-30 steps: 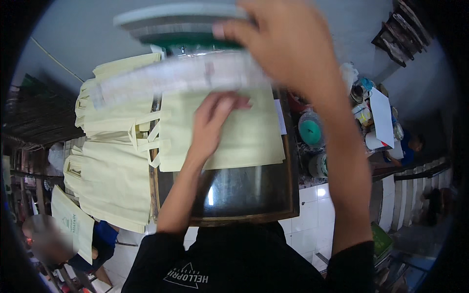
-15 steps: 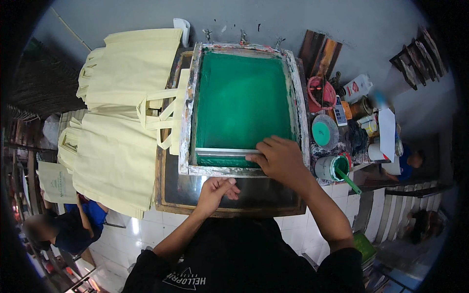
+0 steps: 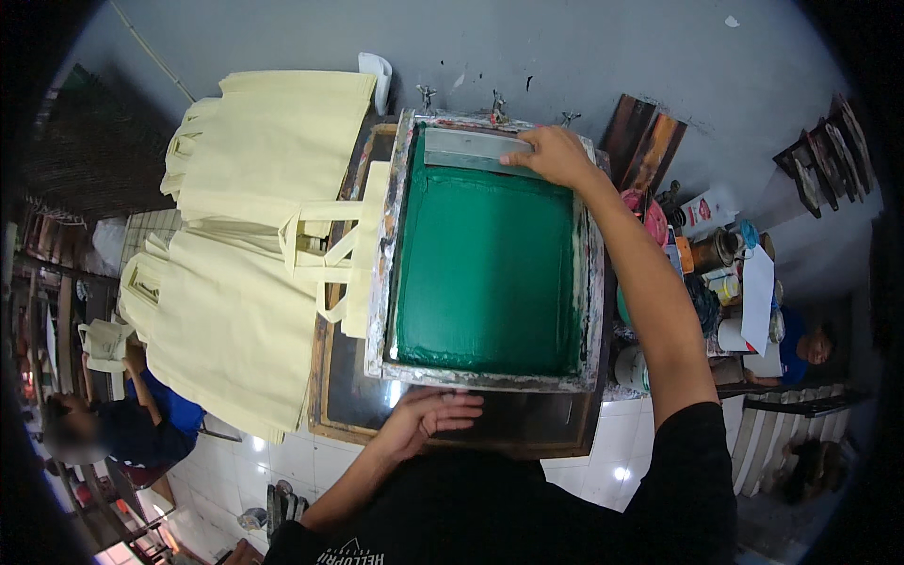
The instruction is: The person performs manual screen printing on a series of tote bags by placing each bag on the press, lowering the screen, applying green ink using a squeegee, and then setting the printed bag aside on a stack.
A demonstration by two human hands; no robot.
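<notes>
A screen-printing frame lies in front of me, its mesh coated with wet green ink. At the frame's far end my right hand is closed on a wide pale squeegee, gripping its right part with the thumb on the near side. The squeegee spans much of the mesh's width. By the frame's near edge, my left hand is open, fingers stretched to the right and nothing seen in them. Whether its fingertips touch the frame's rim, I cannot tell. A pale yellow tote bag lies partly under the frame, its handles showing on the left.
Stacks of pale yellow bags lie at the left. On the right, behind my forearm, stand a pink bucket, tins and an ink pot. Hinge clamps line the far edge. One person sits lower left, another far right.
My right hand has pushed the squeegee from the near end of the mesh to the far end. My left hand's fingers have straightened near the frame's edge. The view has shifted slightly.
</notes>
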